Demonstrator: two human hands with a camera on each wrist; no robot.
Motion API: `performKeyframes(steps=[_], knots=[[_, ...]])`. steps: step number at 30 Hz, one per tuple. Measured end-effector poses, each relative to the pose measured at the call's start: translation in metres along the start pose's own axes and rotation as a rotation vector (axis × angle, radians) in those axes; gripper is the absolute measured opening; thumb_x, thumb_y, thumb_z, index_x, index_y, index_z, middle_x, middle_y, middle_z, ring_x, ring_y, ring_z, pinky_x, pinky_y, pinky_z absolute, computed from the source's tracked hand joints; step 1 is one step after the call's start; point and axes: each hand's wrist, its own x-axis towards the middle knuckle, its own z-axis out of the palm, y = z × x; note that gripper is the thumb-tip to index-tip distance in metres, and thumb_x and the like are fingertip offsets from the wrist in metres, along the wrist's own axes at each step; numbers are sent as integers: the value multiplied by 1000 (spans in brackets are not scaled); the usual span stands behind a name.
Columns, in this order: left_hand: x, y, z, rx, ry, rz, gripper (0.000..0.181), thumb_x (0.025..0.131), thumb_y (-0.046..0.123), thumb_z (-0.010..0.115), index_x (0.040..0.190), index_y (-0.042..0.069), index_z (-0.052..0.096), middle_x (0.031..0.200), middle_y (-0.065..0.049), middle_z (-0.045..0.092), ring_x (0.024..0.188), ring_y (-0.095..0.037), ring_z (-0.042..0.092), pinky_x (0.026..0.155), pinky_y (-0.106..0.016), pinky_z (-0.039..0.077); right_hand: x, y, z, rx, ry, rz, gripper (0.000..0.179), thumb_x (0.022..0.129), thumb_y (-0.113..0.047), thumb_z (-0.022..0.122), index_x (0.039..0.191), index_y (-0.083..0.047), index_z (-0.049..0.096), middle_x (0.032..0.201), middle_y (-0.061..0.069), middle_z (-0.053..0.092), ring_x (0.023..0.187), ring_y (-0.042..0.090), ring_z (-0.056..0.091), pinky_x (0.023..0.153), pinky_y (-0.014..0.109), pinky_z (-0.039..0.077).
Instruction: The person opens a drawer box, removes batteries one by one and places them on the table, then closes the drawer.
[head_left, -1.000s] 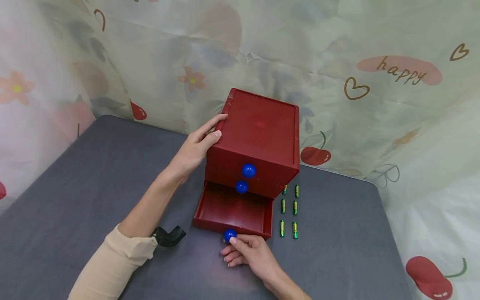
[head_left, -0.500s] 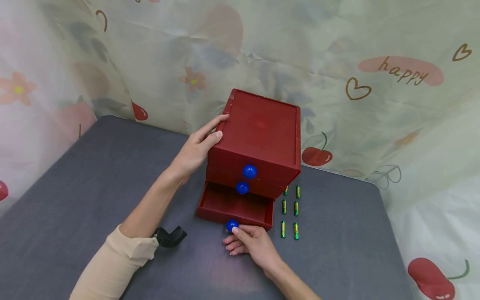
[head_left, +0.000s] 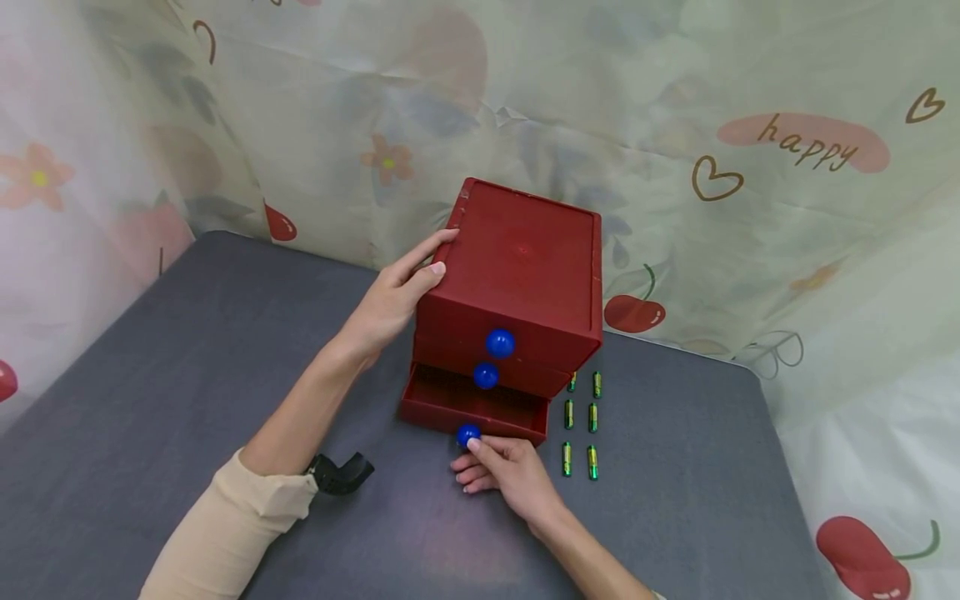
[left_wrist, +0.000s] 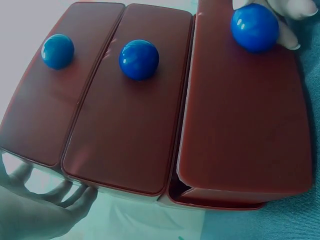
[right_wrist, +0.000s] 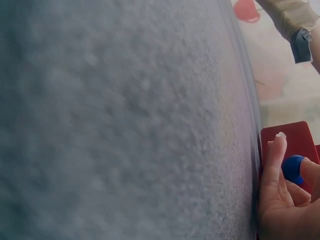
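A red drawer cabinet (head_left: 525, 250) with blue ball knobs stands on the table. Its bottom drawer (head_left: 442, 417) is pulled partly out, and the visible part of its inside is bare. My right hand (head_left: 513, 479) pinches that drawer's blue knob (head_left: 468, 435) between thumb and fingers; in the right wrist view the knob (right_wrist: 293, 168) is partly covered by the thumb. My left hand (head_left: 382, 304) rests against the cabinet's left side, thumb and a finger at the top edge. In the left wrist view, the fingers (left_wrist: 75, 200) touch the side wall. Both upper drawers (left_wrist: 125, 110) are closed.
Several green and yellow batteries (head_left: 592, 417) lie in two rows on the grey table (head_left: 675, 500), right of the cabinet. A patterned curtain (head_left: 562, 100) hangs behind the table. A black device (head_left: 341, 475) is worn at the left wrist.
My right hand has moved away from me with the knob, so the bottom drawer has slid further into the cabinet. The left hand has kept its place.
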Motion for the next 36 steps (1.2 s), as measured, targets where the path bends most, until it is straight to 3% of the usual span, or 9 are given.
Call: performKeyframes(steps=[36], knots=[[1, 2, 1, 26, 14, -9, 46, 97, 33, 41, 142, 28, 32, 145, 11, 24, 132, -10, 22, 105, -41, 19, 25, -13, -12, -83, 27, -61, 39, 94, -28, 50, 112, 5, 60, 93, 20, 66, 78, 29, 66, 70, 38, 52]])
